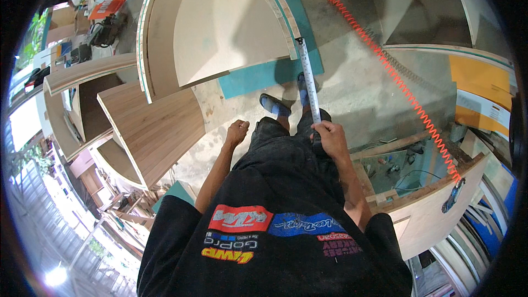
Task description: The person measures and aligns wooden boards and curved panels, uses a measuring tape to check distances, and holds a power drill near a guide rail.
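Observation:
My right hand (331, 140) is closed around a tape measure at my right thigh, and my fingers hide most of its body. Its pale blade (309, 82) runs out away from me. The blade's hooked end meets the right end of the curved rim on a half-round wooden piece (231, 27). That piece has a layered edge with a green stripe, and its straight side faces me. My left hand (237, 132) hangs beside my left thigh with its fingers curled in; nothing shows in it.
A teal board (242, 81) lies under the half-round piece. Wood-grain panels (157, 126) and curved cabinet parts stand at left. A coiled orange air hose (399, 77) stretches down the right side to a pale workbench (423, 223). Yellow boards (478, 74) lean at far right.

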The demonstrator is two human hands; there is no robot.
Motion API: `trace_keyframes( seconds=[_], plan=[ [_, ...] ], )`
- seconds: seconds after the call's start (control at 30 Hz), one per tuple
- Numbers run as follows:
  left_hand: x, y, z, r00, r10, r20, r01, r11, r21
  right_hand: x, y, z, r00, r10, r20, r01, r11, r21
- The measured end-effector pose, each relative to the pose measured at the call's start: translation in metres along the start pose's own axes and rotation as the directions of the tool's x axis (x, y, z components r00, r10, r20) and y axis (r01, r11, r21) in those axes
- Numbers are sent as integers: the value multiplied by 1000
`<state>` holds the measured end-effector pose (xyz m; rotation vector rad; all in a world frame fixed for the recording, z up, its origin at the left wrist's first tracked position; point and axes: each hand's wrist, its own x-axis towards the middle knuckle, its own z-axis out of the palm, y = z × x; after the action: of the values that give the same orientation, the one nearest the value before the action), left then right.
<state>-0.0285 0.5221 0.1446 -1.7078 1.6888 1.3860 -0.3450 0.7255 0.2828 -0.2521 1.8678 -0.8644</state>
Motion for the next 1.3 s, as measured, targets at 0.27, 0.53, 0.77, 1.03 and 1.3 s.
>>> trace_keyframes(
  seconds=[0.27, 0.53, 0.77, 1.03, 1.3],
  plan=[
    [3, -1, 2, 1000, 22, 13, -22, 1000, 0, -2, -5, -3, 999, 9, 35, -10, 1000, 29],
    [3, 7, 3, 999, 37, -5, -37, 999, -9, 1, -7, -7, 995, 21, 98, -29, 996, 87],
    [-7, 20, 5, 999, 36, -32, -37, 999, -13, 4, 2, -4, 992, -3, 122, -15, 990, 141],
    [-4, -5, 15, 995, 62, -73, -60, 998, 22, 6, -1, -6, 985, 27, 169, -60, 979, 197],
    [-19, -6, 30, 997, 11, -71, -12, 1000, -19, 16, 1, -18, 957, 16, 289, -87, 968, 234]
  ],
)
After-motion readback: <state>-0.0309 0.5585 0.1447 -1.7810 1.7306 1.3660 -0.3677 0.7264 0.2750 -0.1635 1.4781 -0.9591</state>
